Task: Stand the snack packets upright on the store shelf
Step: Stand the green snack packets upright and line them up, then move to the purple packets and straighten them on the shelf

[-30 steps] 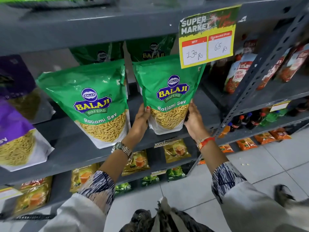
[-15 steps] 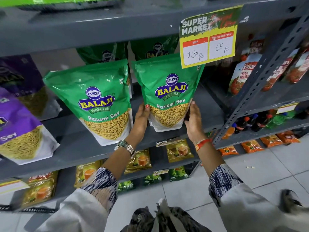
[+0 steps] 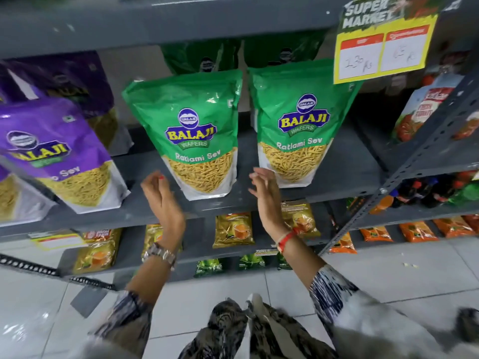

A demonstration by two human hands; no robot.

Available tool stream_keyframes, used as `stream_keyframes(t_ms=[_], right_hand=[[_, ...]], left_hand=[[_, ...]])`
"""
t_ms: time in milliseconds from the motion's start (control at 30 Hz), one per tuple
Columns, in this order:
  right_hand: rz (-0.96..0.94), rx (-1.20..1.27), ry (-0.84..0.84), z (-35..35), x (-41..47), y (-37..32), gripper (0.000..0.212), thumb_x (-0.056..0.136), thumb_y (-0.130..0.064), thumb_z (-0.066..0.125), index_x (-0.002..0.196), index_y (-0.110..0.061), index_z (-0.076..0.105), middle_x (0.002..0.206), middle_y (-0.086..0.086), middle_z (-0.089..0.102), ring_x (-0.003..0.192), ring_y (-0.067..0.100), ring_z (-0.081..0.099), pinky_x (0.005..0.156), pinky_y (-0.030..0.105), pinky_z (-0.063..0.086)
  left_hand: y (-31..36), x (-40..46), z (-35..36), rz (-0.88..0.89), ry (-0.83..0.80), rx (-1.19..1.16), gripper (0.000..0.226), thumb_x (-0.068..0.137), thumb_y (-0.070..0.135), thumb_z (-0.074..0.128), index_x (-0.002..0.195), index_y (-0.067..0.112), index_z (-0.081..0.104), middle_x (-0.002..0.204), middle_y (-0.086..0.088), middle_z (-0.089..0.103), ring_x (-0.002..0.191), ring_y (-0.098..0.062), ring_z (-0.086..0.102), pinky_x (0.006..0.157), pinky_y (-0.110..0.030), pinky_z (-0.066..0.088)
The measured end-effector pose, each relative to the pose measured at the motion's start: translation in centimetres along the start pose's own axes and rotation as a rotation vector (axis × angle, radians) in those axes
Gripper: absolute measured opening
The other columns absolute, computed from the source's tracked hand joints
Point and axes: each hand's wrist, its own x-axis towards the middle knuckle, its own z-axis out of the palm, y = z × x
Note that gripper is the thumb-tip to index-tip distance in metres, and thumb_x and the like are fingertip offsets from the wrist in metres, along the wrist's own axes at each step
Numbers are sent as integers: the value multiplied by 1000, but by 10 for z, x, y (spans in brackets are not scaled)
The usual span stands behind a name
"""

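Both hands empty here! The left hand [image 3: 162, 196] hangs in front of the shelf [image 3: 344, 174] with its grip loose and fingers curled on nothing, just left of the middle green packet [image 3: 193, 136]. The right hand [image 3: 264, 193] is spread open in the gap between the two green packets, fingertips near the lower corner of the right green packet [image 3: 298, 125], though blur hides whether they touch. Both green packets stand upright on their bases, side by side, more green ones in shadow behind them. To the left, the purple packet [image 3: 57, 154] leans, its top tipped over to the left. So the green pair looks finished, and I'd say we're between packets. Next job, by my reckoning: that purple one, a hand on each side edge, tipped back onto its base and squared to the front edge.
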Motion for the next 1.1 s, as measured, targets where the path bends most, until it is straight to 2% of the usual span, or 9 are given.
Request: stream_keyframes(t_ms=[67, 167, 333, 433, 533, 667, 867, 967, 1100], right_hand=[[74, -79, -96, 17, 11, -1, 36, 93, -28, 48, 128, -18, 44, 123, -7, 55, 112, 8, 52, 104, 41, 42], [142, -145, -176, 37, 22, -9, 59, 92, -43, 44, 143, -18, 25, 151, 7, 33, 136, 19, 35, 114, 44, 30], [157, -113, -219, 52, 31, -7, 88, 73, -63, 54, 142, -16, 27, 151, 8, 35, 137, 21, 37, 116, 44, 27], [126, -104, -204, 49, 32, -9, 71, 80, -54, 50, 138, -17, 33, 145, 9, 43, 132, 20, 43, 115, 45, 31], [128, -114, -222, 45, 34, -8, 71, 85, -54, 47, 142, -18, 27, 149, 8, 40, 134, 19, 41, 116, 46, 28], [158, -135, -222, 40, 38, 0, 90, 73, -70, 49, 145, -25, 21, 155, 5, 31, 140, 21, 34, 117, 50, 24], [3, -100, -13, 35, 22, 0, 40, 89, -38, 53, 124, -21, 46, 126, 5, 52, 114, 15, 51, 95, 26, 41], [-92, -25, 140, 46, -6, 10, 23, 85, -27, 56, 107, -23, 51, 115, 14, 54, 95, 12, 54, 82, 20, 43], [-138, -96, 59, 85, -42, 29, 13, 81, -33, 54, 91, -41, 51, 99, 11, 60, 89, 19, 57, 80, 32, 47]], left_hand=[[5, 23, 4, -86, -97, 3, 38, 92, 34, 37, 129, 22, 37, 138, -7, 42, 125, -21, 43, 108, -44, 34], [14, 43, 16, -158, -225, -115, 51, 87, 41, 44, 132, 21, 32, 135, -4, 45, 119, -16, 46, 113, -46, 31], [18, 31, 23, -153, -382, -73, 47, 98, 32, 28, 141, 16, 20, 144, -19, 38, 126, -45, 38, 107, -56, 30], [20, 31, 26, -130, -392, -78, 47, 98, 28, 29, 141, 15, 18, 146, -18, 36, 125, -38, 44, 109, -53, 33], [16, 31, 30, -124, -423, -86, 47, 98, 27, 29, 141, 15, 18, 145, -17, 38, 122, -37, 45, 96, -38, 48], [9, 29, 33, -116, -435, -117, 45, 98, 24, 31, 140, 16, 17, 133, -3, 43, 102, -1, 54, 72, -9, 51], [12, 26, 22, -131, -290, -93, 52, 95, 32, 39, 142, 22, 19, 151, -4, 27, 132, -16, 36, 111, -34, 32], [13, 16, -1, -26, -184, -24, 41, 97, 24, 35, 137, 18, 30, 147, -5, 33, 130, -14, 37, 108, -27, 29], [4, 16, -57, 109, -50, 10, 26, 94, 25, 38, 116, 18, 49, 113, -1, 56, 101, -13, 54, 86, -31, 43]])
